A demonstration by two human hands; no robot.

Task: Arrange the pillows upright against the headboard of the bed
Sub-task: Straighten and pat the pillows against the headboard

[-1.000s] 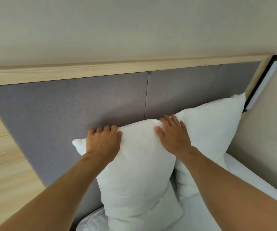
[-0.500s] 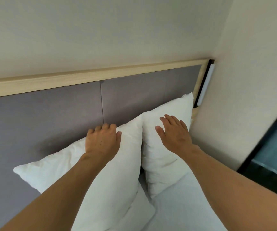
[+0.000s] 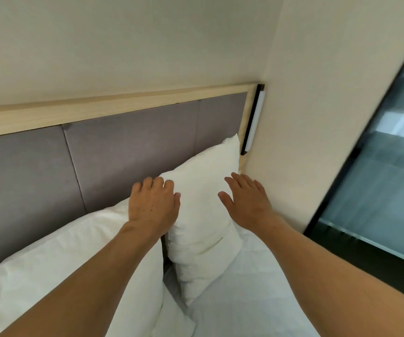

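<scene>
Two white pillows lean on the grey padded headboard (image 3: 128, 147). The right pillow (image 3: 203, 215) stands upright in the corner by the side wall. The left pillow (image 3: 57, 268) leans beside it, lower in view and partly covered by my left forearm. My left hand (image 3: 153, 207) sits where the two pillows meet, fingers curled at the right pillow's top left corner and thumb on its front; a grip is unclear. My right hand (image 3: 247, 200) is flat with fingers spread at the right pillow's right edge, holding nothing.
White bed sheet (image 3: 244, 300) lies below the pillows. A pale wooden rail (image 3: 123, 105) tops the headboard, with a white strip light (image 3: 254, 122) at its right end. The beige side wall (image 3: 317, 117) stands close on the right, and beyond it a dark-framed glass panel (image 3: 378, 190).
Both hands have shifted right, off the left pillow and onto the right one. The left pillow stays leaning on the headboard. The view has swung right, showing the side wall and the glass.
</scene>
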